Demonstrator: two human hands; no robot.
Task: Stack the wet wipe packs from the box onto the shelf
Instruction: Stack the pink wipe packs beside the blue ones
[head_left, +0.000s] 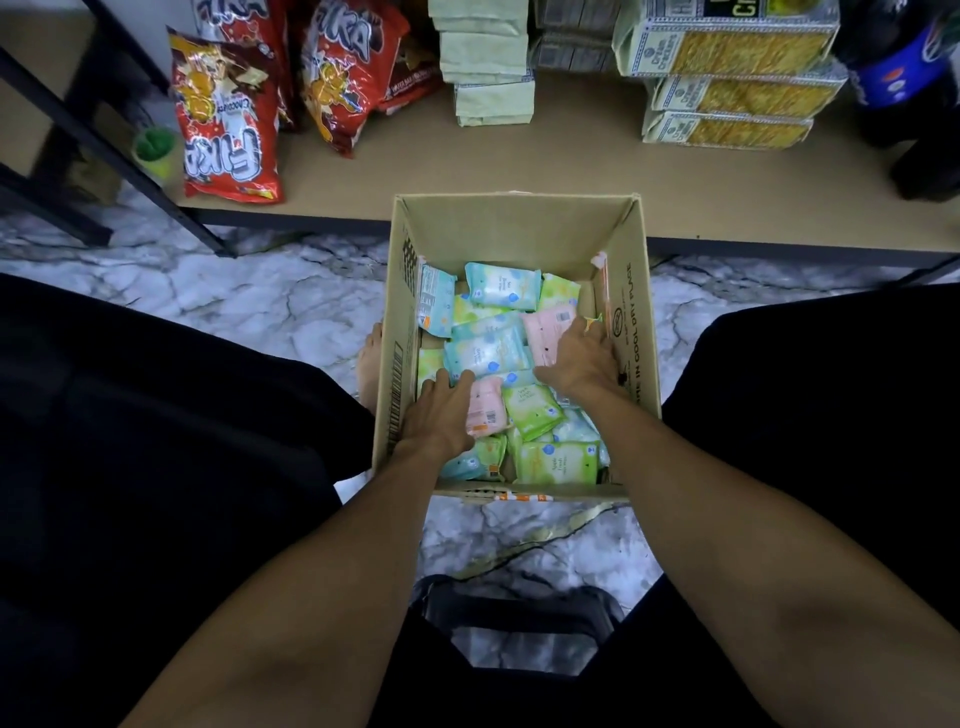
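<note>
The dark bottle (906, 78) runs off the right edge. The fingertips of the left hand (439, 413) are tucked out of sight among the packs (535, 410).

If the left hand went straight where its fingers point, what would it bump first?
Probably the light blue pack right ahead of the left hand; they may be touching now.
</note>
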